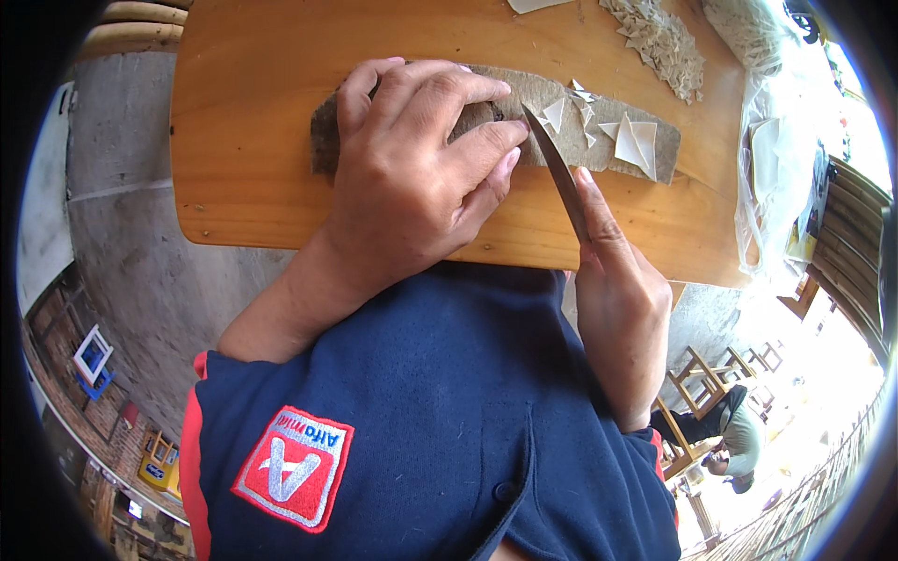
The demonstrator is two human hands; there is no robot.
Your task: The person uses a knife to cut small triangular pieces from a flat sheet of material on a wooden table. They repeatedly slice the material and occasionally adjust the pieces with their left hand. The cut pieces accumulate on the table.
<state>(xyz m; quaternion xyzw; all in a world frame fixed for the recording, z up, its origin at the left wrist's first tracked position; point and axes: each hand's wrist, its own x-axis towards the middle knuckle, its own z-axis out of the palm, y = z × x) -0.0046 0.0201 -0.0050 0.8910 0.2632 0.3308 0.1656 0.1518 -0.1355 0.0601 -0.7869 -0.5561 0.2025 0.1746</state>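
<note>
A brown cardboard-like strip (526,86) lies across the wooden table (243,150), with pale cut triangles and slivers (634,140) on its right half. My left hand (421,159) presses on the strip's left half, fingers curled and bunched over a small dark piece that is mostly hidden. My right hand (613,280) grips a knife, thumb along it; the dark blade (557,154) points up and left, its tip beside my left fingertips. Whether the blade touches anything is unclear.
A heap of pale scraps (659,51) sits at the table's back right, near a white sheet (533,4). Translucent plastic bags (758,178) line the right edge. Beyond, at lower right, are wooden stools (697,383) and another person (739,439) bending.
</note>
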